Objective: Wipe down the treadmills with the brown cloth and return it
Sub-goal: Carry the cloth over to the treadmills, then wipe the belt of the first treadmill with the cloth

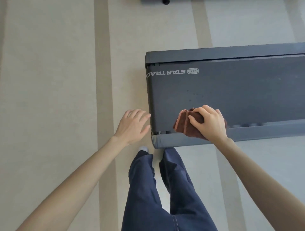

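Head: right hand [210, 124] clamps brown cloth [181, 126] on treadmill [239, 92]; left hand [132, 127] spread, perhaps touching.

The treadmill [227, 85] lies ahead of me and runs off to my right, my left hand [133, 126] hanging over the floor [49, 82] just beside its end. My right hand [209, 122] holds the cloth [182, 125] down on the belt [257, 102], against the near side rail [264, 132] and close to that end. My legs [165, 189] stand before the near corner; another machine's base [165, 1] sits well behind the treadmill.
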The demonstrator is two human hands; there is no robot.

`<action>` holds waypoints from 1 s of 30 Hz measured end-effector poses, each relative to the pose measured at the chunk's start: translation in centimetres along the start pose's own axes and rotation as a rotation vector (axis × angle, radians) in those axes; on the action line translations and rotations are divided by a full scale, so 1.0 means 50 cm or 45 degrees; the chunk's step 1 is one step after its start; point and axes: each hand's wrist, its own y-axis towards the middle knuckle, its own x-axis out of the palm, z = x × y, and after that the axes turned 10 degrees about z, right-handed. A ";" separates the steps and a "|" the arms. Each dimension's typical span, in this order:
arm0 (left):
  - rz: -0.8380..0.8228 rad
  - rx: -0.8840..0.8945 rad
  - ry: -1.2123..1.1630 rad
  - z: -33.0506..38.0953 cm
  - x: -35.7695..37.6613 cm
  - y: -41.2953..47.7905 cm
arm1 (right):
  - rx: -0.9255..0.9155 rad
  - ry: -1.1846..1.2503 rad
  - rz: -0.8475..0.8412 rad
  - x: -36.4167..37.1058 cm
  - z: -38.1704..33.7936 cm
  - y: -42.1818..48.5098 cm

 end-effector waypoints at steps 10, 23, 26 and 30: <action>-0.148 -0.011 0.048 -0.117 0.525 0.118 | 0.030 0.003 -0.018 0.534 0.251 -0.032; 0.067 -0.048 0.054 -0.237 1.024 0.229 | -0.215 -0.164 0.276 1.058 0.457 -0.144; 0.151 0.006 0.082 -0.247 1.053 0.262 | -0.205 -0.160 0.388 1.076 0.472 -0.082; 0.191 -0.005 0.103 -0.244 1.070 0.285 | -0.109 -0.264 0.376 1.071 0.489 0.068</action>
